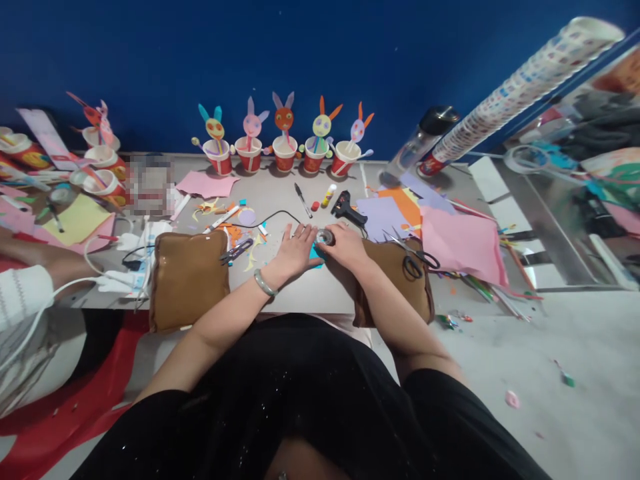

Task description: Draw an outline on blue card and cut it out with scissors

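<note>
My left hand point(295, 248) lies nearly flat on the table, fingers stretched out, beside a piece of bright blue paper point(316, 256). A small round thing with a grey, clear-looking top point(325, 237) is gripped by my right hand point(347, 245); its exact kind is hard to make out. It stands at the blue paper, close to my left fingertips. Behind my hands are a black glue gun point(349, 209), a glue stick point(329, 196), its red cap point(315, 207) and a black pen point(303, 200). Dark-handled snips point(237, 251) lie left of my left hand.
Several red paper cups with rabbit figures point(284, 155) line the blue wall. Brown cushions point(190, 280) flank me; scissors point(413, 257) rest on the right one. Pink paper point(463, 243), a bottle point(417, 147) and a tall cup stack point(525, 87) stand right. At left is another person's arm point(60, 263).
</note>
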A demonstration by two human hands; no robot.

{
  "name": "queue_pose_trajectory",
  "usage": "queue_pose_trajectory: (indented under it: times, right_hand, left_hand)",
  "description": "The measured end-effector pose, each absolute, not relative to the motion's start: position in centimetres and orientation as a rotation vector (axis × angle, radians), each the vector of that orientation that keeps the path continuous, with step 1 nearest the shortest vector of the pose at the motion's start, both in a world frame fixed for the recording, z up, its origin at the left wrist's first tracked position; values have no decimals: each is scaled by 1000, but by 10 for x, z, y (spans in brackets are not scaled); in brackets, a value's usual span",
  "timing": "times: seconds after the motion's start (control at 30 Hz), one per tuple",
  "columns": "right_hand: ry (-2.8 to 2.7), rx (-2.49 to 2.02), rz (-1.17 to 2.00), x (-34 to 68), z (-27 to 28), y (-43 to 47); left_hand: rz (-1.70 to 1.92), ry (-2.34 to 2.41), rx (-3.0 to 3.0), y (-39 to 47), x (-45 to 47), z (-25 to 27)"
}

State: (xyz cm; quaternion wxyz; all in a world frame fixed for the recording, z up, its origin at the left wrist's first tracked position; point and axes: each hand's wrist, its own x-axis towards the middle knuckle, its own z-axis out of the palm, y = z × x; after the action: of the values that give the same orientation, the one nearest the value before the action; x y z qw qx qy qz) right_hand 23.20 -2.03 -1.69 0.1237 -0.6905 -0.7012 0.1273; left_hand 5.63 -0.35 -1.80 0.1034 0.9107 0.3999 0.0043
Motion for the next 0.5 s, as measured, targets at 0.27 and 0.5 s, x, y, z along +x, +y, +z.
queue_pose_trajectory:
  times: [0.27, 0.5]
  right_hand:
    - [-1995, -2056, 424, 231, -12, -18]
    - [-1710, -1957, 582, 247, -11, -17]
  left_hand:
    - [-38, 1204, 2658, -1, 58, -23]
    - [15, 1210, 2680, -3, 61, -23]
